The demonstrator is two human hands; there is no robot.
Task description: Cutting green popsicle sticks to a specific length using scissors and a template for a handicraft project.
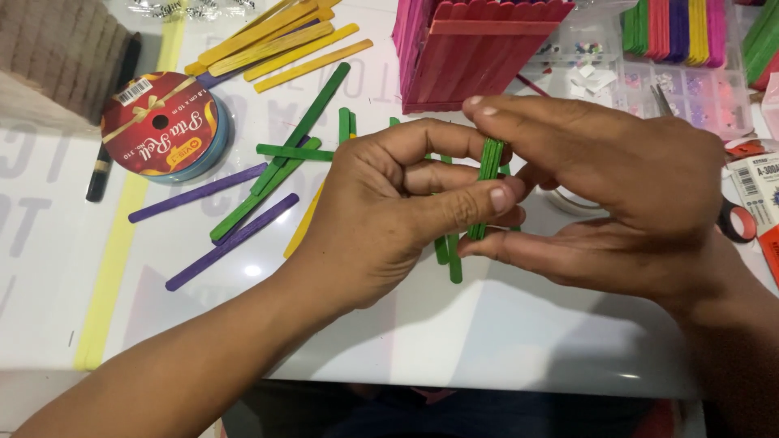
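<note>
Both of my hands hold a small stack of green craft sticks (487, 182) on edge above the white table (487, 332). My left hand (398, 211) grips the stack from the left, thumb pressed against its lower half. My right hand (600, 191) pinches it end to end, forefinger on the top end and thumb under the bottom end. More green sticks (280, 166) lie loose on the table to the left and under my hands, with purple sticks (227, 243) and a yellow one (304, 223) among them.
A pink and red box built of sticks (471, 53) stands behind my hands. Yellow sticks (276, 45) lie at the back left, a ribbon spool (162, 126) at the left. A clear compartment box (690, 85) with sorted coloured sticks (677, 28) sits at the right, beside a tape roll (734, 221).
</note>
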